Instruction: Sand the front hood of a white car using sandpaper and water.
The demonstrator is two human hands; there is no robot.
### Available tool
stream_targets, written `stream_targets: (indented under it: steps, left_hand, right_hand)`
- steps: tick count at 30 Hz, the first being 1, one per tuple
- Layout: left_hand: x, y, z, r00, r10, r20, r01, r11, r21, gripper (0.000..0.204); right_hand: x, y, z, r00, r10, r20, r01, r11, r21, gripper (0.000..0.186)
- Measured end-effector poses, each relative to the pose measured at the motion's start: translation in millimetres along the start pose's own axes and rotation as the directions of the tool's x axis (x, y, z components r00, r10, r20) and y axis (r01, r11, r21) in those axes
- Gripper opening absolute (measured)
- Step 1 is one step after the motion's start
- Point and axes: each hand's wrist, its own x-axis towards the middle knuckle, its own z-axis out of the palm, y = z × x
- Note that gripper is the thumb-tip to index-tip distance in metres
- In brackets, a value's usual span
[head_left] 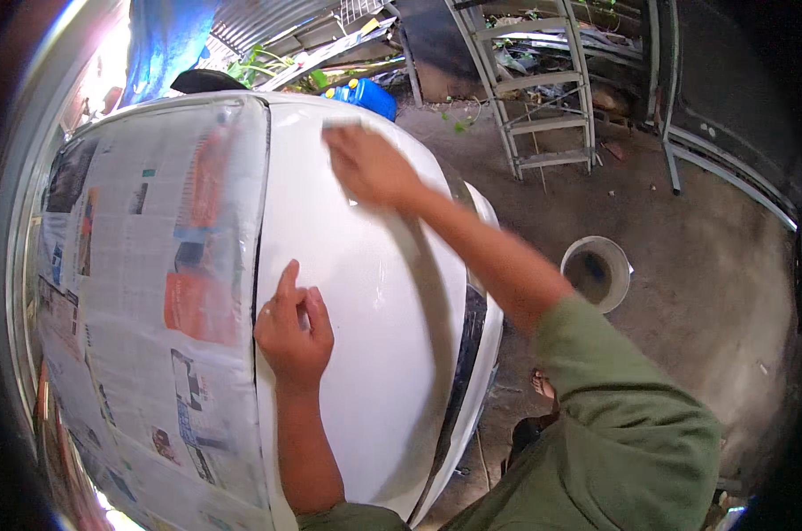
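Observation:
A smooth white car body panel (366,292) curves away in front of me, with a dark seam along its left side. Over its far part my right hand (366,164) lies palm down, smeared by motion. A pale greyish edge shows at its fingertips, but what it holds is too blurred to name. Nearer, my left hand (295,332) is beside the seam with nothing visible in it. Its index finger and thumb stand apart while the other fingers curl. Whether it touches the panel I cannot tell. Sheets of newspaper (131,265) cover the area left of the seam.
A whitish bucket (596,273) stands on the dirt floor to the right. Further back are a metal ladder (547,124) and a blue jerrycan (366,97) with yellow caps. A blue tarp (166,44) hangs at the far left. A dark strip (466,358) edges the panel's right side.

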Motion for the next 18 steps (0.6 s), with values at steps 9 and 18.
stream_targets:
  steps: [9, 18]
  left_hand:
    - [1.8, -5.6, -6.7, 0.999, -0.044, -0.003, 0.044, 0.999, 0.025, 0.039]
    - [3.1, -7.7, -14.2, 0.995, -0.082, 0.057, 0.082, 0.997, 0.016, 0.042]
  right_hand:
    - [-73.9, -38.9, 15.2, 0.991, -0.135, 0.018, 0.136, 0.959, -0.251, 0.054]
    - [-24.5, -4.2, 9.4, 0.992, -0.056, 0.111, 0.072, 0.987, -0.143, 0.058]
